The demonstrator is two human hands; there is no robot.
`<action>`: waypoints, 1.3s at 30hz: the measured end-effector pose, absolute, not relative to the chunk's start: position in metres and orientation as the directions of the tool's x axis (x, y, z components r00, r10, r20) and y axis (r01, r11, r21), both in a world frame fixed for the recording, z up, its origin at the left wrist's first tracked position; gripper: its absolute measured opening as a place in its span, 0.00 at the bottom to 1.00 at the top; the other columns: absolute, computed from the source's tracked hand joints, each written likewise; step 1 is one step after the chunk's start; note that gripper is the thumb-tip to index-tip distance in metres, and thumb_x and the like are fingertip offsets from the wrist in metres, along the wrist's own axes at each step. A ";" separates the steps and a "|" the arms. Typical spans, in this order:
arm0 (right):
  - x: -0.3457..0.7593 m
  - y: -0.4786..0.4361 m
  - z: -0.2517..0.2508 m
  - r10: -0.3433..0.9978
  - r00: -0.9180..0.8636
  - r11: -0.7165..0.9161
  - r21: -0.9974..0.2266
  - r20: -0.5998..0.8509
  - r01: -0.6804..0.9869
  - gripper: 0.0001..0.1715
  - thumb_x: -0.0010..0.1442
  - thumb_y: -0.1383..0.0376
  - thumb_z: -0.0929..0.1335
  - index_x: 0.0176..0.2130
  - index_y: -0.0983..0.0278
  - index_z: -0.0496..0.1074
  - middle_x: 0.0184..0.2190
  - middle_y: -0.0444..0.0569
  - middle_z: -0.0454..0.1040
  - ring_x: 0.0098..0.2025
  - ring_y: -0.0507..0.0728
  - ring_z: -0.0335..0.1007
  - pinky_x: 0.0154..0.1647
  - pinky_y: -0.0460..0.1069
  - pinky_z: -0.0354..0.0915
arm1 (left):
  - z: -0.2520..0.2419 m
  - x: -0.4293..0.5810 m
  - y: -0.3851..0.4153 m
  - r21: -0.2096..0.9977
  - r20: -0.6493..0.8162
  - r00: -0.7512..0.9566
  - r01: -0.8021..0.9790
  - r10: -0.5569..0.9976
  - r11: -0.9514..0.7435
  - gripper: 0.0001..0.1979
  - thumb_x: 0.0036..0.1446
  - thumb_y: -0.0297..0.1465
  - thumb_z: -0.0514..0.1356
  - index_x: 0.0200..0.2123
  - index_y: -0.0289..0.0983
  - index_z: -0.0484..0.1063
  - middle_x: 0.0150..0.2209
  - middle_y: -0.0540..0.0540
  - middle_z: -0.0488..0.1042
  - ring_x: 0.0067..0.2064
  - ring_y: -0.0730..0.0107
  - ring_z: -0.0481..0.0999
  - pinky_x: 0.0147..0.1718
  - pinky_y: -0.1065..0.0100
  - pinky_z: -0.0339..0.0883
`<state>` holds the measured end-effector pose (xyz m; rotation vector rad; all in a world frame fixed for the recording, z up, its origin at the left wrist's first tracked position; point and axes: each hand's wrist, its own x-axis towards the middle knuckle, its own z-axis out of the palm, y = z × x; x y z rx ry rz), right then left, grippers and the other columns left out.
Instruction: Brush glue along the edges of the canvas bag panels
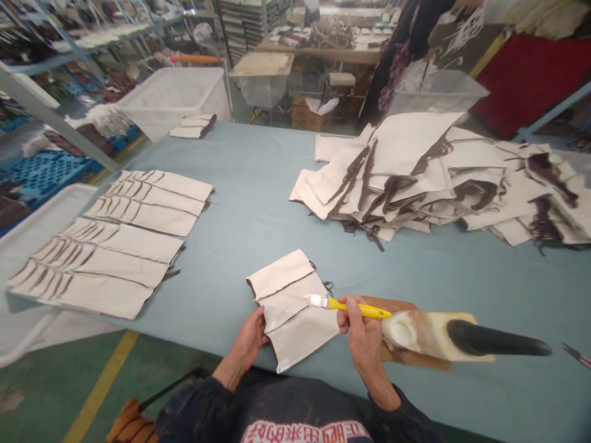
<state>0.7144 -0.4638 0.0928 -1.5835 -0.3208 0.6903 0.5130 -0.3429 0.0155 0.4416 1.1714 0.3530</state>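
A cream fabric piece (pixel 300 317) with dark edging and fold lines lies near the table's front edge. My left hand (pixel 250 337) grips its left edge, fingers partly hidden at the fabric. In my right hand (pixel 362 332) is a yellow-handled brush (pixel 360 309), held between thumb and fingers, its pale bristles over the middle of the fabric. Just right of that hand, a white pot (pixel 401 330) of pale paste sits on a stained board (pixel 438 364), beside a stained pale block (pixel 436 335) with a long black handle (pixel 498 339).
Overlapping fabric pieces (pixel 96 264) lie in two groups at the left, and a small stack (pixel 191 126) at the far edge. A large heap (pixel 406 178) covers the back right. Scissors (pixel 577 355) lie far right. White bins (pixel 175 92) stand beyond the table (pixel 244 215).
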 end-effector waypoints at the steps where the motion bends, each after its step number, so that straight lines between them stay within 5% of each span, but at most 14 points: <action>1: 0.714 -0.465 0.094 0.580 0.775 -0.153 -0.968 -0.250 -0.198 0.30 0.63 0.39 0.67 0.37 0.64 0.73 0.17 0.39 0.66 0.20 0.51 0.58 0.21 0.47 0.57 | 0.010 0.513 -0.340 0.530 -0.796 0.319 -0.042 0.515 0.847 0.13 0.56 0.36 0.64 0.42 0.35 0.75 0.38 0.43 0.85 0.38 0.62 0.84 0.31 0.69 0.71; 10: 0.721 -0.470 0.107 0.614 0.753 -0.145 -0.971 -0.239 -0.190 0.32 0.60 0.37 0.69 0.34 0.64 0.73 0.16 0.39 0.64 0.19 0.51 0.57 0.19 0.46 0.55 | 0.021 0.532 -0.340 0.706 -0.643 0.354 -0.071 0.680 0.705 0.13 0.43 0.27 0.66 0.36 0.36 0.75 0.37 0.42 0.85 0.40 0.59 0.83 0.38 0.67 0.74; 20: 0.740 -0.454 0.150 0.816 0.578 -0.010 -1.000 -0.009 -0.002 0.24 0.68 0.46 0.66 0.35 0.63 0.74 0.18 0.40 0.66 0.21 0.51 0.60 0.23 0.46 0.58 | 0.112 0.558 -0.326 0.839 -0.467 0.586 0.058 0.662 0.541 0.10 0.47 0.33 0.71 0.30 0.34 0.77 0.24 0.51 0.76 0.25 0.73 0.72 0.25 0.74 0.64; 24: 0.743 -0.448 0.170 0.858 0.502 0.113 -0.993 0.110 0.024 0.21 0.70 0.50 0.66 0.36 0.62 0.75 0.18 0.39 0.66 0.21 0.51 0.61 0.25 0.47 0.60 | 0.149 0.562 -0.321 0.878 -0.409 0.679 0.110 0.610 0.466 0.10 0.50 0.36 0.70 0.32 0.36 0.77 0.23 0.52 0.75 0.27 0.71 0.73 0.28 0.73 0.66; 33: 0.733 -0.436 0.184 0.828 0.500 0.186 -0.965 0.254 0.183 0.18 0.71 0.54 0.65 0.36 0.62 0.76 0.19 0.40 0.67 0.21 0.51 0.62 0.24 0.47 0.58 | 0.195 0.566 -0.325 0.894 -0.347 0.811 0.133 0.472 0.428 0.10 0.52 0.36 0.68 0.36 0.36 0.79 0.26 0.49 0.76 0.30 0.69 0.73 0.30 0.72 0.67; 39: 0.729 -0.449 0.188 0.670 0.612 0.281 -0.907 0.420 0.315 0.15 0.72 0.57 0.65 0.36 0.60 0.76 0.20 0.40 0.67 0.21 0.51 0.63 0.25 0.47 0.61 | 0.196 0.566 -0.325 0.838 -0.371 0.831 0.107 0.415 0.534 0.10 0.49 0.35 0.68 0.34 0.36 0.79 0.26 0.49 0.76 0.29 0.70 0.73 0.30 0.74 0.66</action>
